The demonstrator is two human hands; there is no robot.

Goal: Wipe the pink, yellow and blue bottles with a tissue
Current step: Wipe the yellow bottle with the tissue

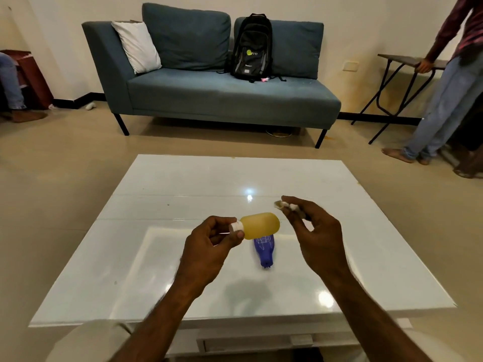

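Yellow bottle [260, 226] is up off the table [183, 178], held sideways in the left hand [209, 246] with its base pointing right. Thumb and fingers pinch it at the white cap [236, 227] end. Blue bottle [264, 253] lies flat on the table directly below it, nothing touching it. Pink bottle: not on the table, can't locate it.

Right hand [313, 231] is raised just beside the yellow one's base, not touching. Thumb and forefinger pinch a small wad of tissue [286, 205]; the other fingers are loosely curled.

Progress guess: yellow is the one in work, mid-wipe or about to start. Can't tell if any surface is clean. Blue looks left to do, pink status unknown. Both forearms reach in over the near table edge, wrists lifted.
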